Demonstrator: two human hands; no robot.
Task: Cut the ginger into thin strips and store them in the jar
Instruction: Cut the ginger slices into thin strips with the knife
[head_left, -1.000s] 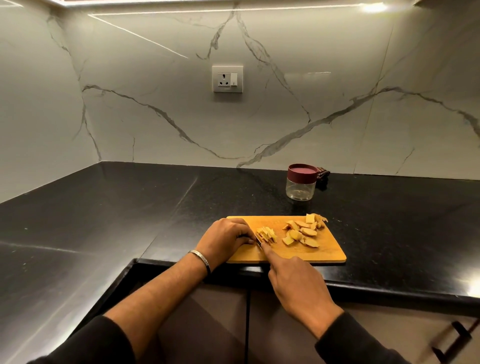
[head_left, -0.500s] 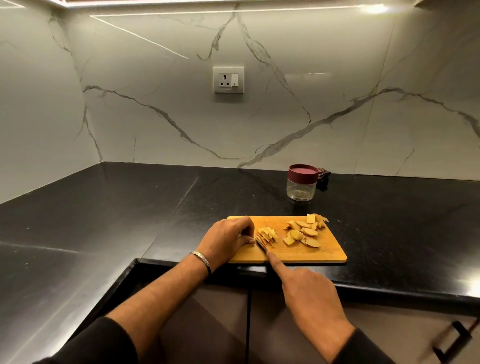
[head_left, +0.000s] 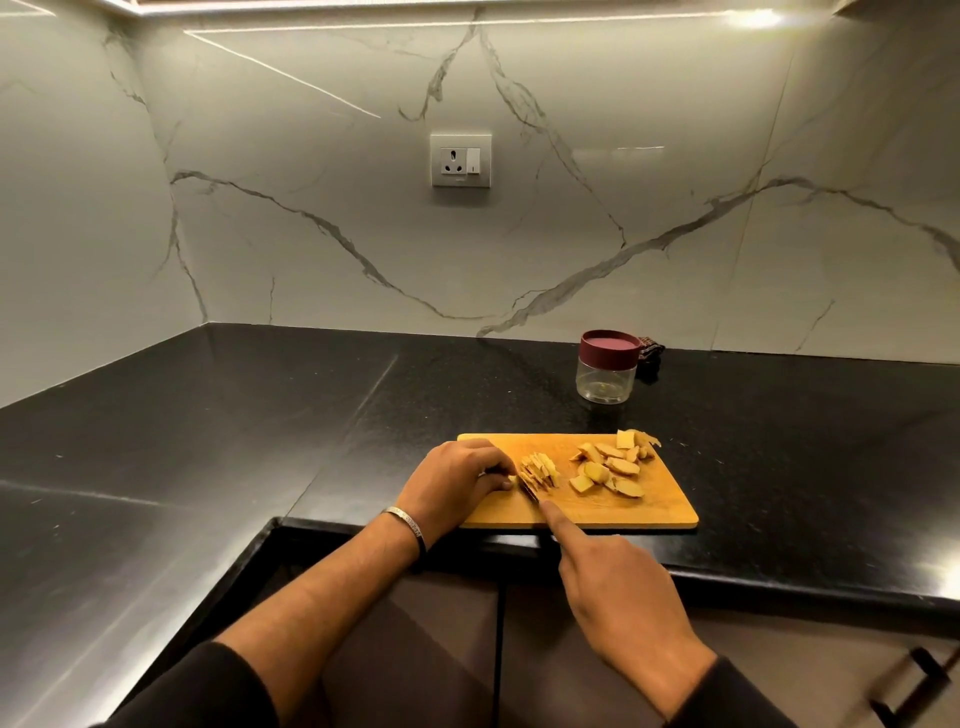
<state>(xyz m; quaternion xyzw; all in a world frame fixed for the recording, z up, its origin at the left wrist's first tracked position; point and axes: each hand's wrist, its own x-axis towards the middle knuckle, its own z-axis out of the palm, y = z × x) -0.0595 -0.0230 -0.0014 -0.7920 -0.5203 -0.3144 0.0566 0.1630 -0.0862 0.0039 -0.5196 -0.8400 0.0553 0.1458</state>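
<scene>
A wooden cutting board (head_left: 660, 506) lies at the counter's front edge. On its left part sits a small stack of cut ginger (head_left: 540, 470); a looser pile of ginger slices (head_left: 610, 467) lies to the right. My left hand (head_left: 457, 480) curls over the board's left end, its fingertips holding a small ginger piece beside the stack. My right hand (head_left: 618, 597) grips a knife (head_left: 531, 490), index finger stretched along its back; only a short dark stretch of blade shows at the stack's near side. A clear jar (head_left: 607, 375) with a maroon lid stands behind the board.
The black stone counter (head_left: 260, 441) wraps round a corner to the left. A dark small object (head_left: 650, 355) lies behind the jar. A wall socket (head_left: 461, 160) sits on the marble backsplash. A cabinet handle (head_left: 914, 686) shows at the lower right.
My right hand has drawn back toward me with the knife. The left hand's fingers have shifted slightly on the ginger stack.
</scene>
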